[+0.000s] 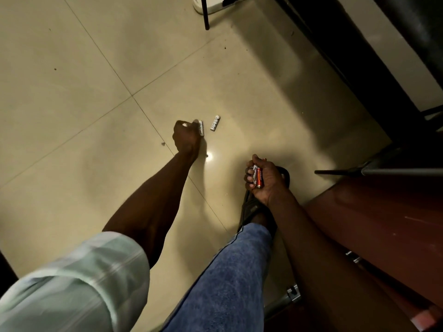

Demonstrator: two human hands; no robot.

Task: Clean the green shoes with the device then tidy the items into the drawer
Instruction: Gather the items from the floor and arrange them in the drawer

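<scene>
Four batteries could be counted in all. Two white ones were down on the floor: one [201,128] lay against the fingertips of the left hand [185,137], which reached far out with its fingers curled over it — whether it was truly gripped or only touched could not be told. The second white battery [215,122] lay loose just beside the first, apart from the hand and tilted slightly. The other two were in the right hand [262,179], held near the person's foot with its fingers wrapped closely round them: a red-and-orange battery [260,179] and a white-labelled one [255,169] beside it, only partly visible. The green shoes and the cleaning device were not in view.

The floor [96,92] was pale, glossy tile with thin dark grout lines crossing near the left hand — a bright spot of reflected light sat just below that wrist, and small dark specks were scattered about. One leg in blue jeans [230,279] ended in a dark sandal [251,209] under the right hand. A pale green sleeve [72,279] was rolled up the left arm. Dark furniture edged the right side, with a thin black leg [205,10] at the top before a white object [211,4], and a reddish-brown wooden surface [383,224] at lower right.
</scene>
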